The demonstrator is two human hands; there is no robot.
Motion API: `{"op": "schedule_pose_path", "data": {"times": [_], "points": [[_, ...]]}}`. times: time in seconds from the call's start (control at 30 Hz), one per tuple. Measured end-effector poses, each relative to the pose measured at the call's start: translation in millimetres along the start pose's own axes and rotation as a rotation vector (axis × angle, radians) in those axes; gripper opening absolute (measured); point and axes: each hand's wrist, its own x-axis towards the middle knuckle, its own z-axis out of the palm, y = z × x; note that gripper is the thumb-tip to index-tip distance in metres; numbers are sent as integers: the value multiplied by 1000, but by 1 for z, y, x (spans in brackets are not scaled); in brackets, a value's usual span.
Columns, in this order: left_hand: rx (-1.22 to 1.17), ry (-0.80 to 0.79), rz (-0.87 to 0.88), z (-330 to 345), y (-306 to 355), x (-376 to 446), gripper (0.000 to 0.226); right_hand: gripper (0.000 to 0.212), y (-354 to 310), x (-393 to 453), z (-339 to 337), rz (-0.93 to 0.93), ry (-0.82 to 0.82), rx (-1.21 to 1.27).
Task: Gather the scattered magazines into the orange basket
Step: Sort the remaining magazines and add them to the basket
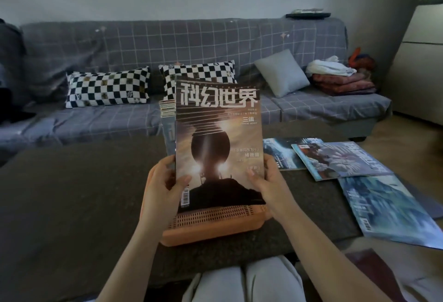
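Orange basket (215, 224) sits on dark bench (72, 194), at near edge, just ahead of person's knees. Brown-covered magazine (218, 138) stands upright in basket, lower edge inside it, more magazines stacked behind. Left hand (163, 186) clamped on magazine's left edge, thumb on cover; right hand (266, 182) clamped on right edge, thumb on cover. Three blue magazines lie flat on bench right of basket: far one (278, 153), middle one (340, 160) overlapping it, near one (388, 208) closest to bench corner. Sofa (191, 45) beyond basket.
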Motion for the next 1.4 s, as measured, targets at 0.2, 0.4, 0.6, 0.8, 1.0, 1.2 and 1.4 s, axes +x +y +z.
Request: {"op": "schedule_pose_path", "data": {"times": [0.2,0.4,0.6,0.8,1.0,1.2,1.4], "points": [[240,94,-28,-6,-26,22,26,39,18,30,23,-42,69,-405],[424,132,-93,-1,-34,22,26,55,29,34,30,-105,182,-658],[469,151,-121,3,-32,18,34,51,35,34,31,-152,237,-886],[455,154,-95,2,-31,17,29,55,40,36,33,-158,308,-806],[492,189,-68,5,-33,17,12,55,39,35,31,-159,319,-773],[568,97,-122,9,-35,17,24,55,34,34,31,-124,263,-668],[597,53,-99,13,-35,15,27,55,35,38,28,-64,178,-610]]}}
